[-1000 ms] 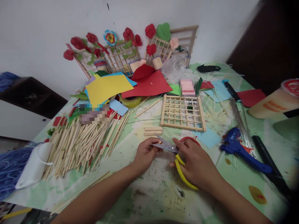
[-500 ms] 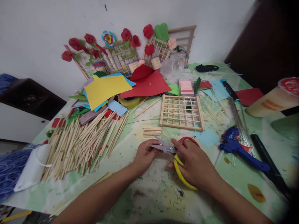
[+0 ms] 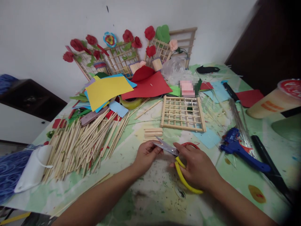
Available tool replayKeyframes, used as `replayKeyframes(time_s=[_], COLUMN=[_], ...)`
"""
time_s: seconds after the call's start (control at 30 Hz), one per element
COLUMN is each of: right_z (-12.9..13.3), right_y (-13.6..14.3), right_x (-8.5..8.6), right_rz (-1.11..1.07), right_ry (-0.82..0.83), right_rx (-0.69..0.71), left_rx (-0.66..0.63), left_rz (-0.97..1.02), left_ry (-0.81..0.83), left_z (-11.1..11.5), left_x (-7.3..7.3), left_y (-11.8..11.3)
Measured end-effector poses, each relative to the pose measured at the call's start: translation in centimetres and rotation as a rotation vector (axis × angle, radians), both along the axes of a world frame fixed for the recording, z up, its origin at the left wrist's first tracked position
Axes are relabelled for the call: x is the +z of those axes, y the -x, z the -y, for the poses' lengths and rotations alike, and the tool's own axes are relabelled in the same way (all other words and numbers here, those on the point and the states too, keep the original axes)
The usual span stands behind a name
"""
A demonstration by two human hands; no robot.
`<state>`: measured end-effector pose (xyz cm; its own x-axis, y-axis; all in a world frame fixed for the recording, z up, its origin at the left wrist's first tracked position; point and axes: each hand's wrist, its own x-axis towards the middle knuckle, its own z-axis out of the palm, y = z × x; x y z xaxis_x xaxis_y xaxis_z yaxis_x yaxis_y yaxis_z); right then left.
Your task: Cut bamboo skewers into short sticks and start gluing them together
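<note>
My right hand (image 3: 194, 163) is closed round scissors (image 3: 167, 147) with one yellow and one red handle; their blades point left, nearly together. The blade tips reach my left hand (image 3: 147, 157), whose fingers are pinched on something too small and hidden to make out. Just beyond the left fingers lies a small row of short cut sticks (image 3: 152, 133). Behind the scissors a wooden stick lattice (image 3: 183, 113) lies flat. To the left spreads a big pile of thin wooden sticks (image 3: 80, 144).
Coloured paper sheets (image 3: 108, 91) lie behind the sticks. Paper flowers on lattices (image 3: 122, 56) lean against the wall. At the right are a blue glue gun (image 3: 244, 153), a black tool (image 3: 270, 166) and a lidded cup (image 3: 275, 99). A white mask (image 3: 34, 168) is at left.
The scissor blades have moved closer together, and the yellow handle has swung slightly right. Both hands stay in nearly the same place.
</note>
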<state>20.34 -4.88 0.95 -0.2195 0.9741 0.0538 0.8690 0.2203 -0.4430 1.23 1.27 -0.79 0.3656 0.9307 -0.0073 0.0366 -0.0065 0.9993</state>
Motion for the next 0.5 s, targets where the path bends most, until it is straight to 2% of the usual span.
replayKeyframes(time_s=[0.17,0.33,0.5], right_z=[-0.04,-0.12,-0.17], right_y=[0.06,-0.22,-0.23], right_x=[-0.22,-0.20,0.07], right_rz=[0.026,0.084,0.100], right_ry=[0.010,-0.131,-0.145], right_rx=[0.002,-0.071,-0.080], left_rx=[-0.043,-0.030,-0.019], left_rz=[-0.061,0.011,0.069], left_ry=[-0.033,0.020,0.032], left_z=[-0.05,0.00,-0.14], left_x=[0.17,0.17,0.04], left_y=[0.14,-0.11,-0.11])
